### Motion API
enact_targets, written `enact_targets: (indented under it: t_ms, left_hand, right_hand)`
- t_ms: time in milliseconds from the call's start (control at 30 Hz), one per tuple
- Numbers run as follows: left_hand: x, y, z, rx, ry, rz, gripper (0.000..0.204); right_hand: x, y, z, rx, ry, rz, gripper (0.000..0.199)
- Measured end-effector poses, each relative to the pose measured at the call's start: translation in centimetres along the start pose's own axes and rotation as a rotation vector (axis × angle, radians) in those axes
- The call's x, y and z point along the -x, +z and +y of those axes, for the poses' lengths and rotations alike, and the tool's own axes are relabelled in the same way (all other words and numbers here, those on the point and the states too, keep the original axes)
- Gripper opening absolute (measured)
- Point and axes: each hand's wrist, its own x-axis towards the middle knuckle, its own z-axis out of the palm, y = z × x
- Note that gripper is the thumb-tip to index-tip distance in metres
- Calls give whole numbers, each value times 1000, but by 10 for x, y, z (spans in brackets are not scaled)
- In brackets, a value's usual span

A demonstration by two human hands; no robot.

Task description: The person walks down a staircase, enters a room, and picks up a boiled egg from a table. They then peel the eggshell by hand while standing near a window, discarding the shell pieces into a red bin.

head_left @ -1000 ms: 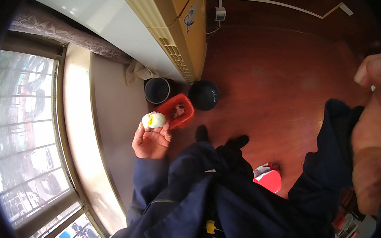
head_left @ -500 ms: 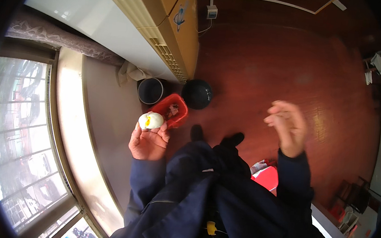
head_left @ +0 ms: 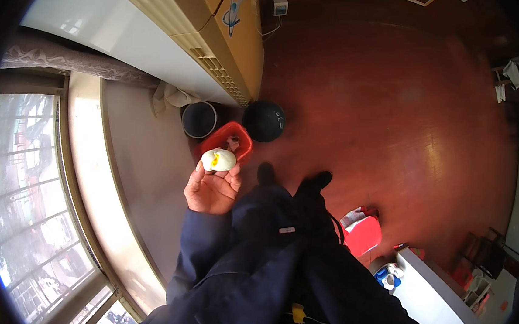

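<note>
A peeled boiled egg (head_left: 219, 159) is held up in the fingertips of my left hand (head_left: 213, 192), palm turned upward. Its white is split on the left side, and yellow yolk shows in the crack. Just beyond the egg is a red bin (head_left: 246, 141) on the floor, with some scraps lying in it; the egg covers part of its near side. My right hand is out of the picture.
Two dark buckets (head_left: 199, 119) (head_left: 264, 121) flank the red bin, by a tall tan cabinet-like unit (head_left: 235, 44). A bright window (head_left: 24, 174) runs along the left. At right are a red stool-like object (head_left: 363, 236) and a white-topped table (head_left: 438, 298).
My right hand has dropped out of view from above the floor at right. The left hand and egg have shifted slightly right and up, nearer the red bin in the picture. The view has shifted slightly.
</note>
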Motion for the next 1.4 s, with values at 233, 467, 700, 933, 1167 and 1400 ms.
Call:
enact_targets:
  t_ms: [233,467,700,933,1167,1400]
  left_hand:
    - [-6,-7,0,-9,10,61,46]
    - [-5,-10,2,9,22,36,46]
    - [3,-15,6,25,49,32,46]
    - [1,-22,6,12,69,27,47]
    - [-2,-26,6,7,40,10,47]
    - [-5,-25,9,15,18,-6,45]
  right_hand:
    - [-27,73,36,116,-136,-17,37]
    - [9,-11,-10,-188,-7,-5,35]
    - [45,-83,-89,-175,-140,64,35]
    - [33,-58,-89,-138,-149,76,46]
    - [19,-26,-64,-190,-158,103,50]
    - [37,-50,-88,-76,-210,61,49]
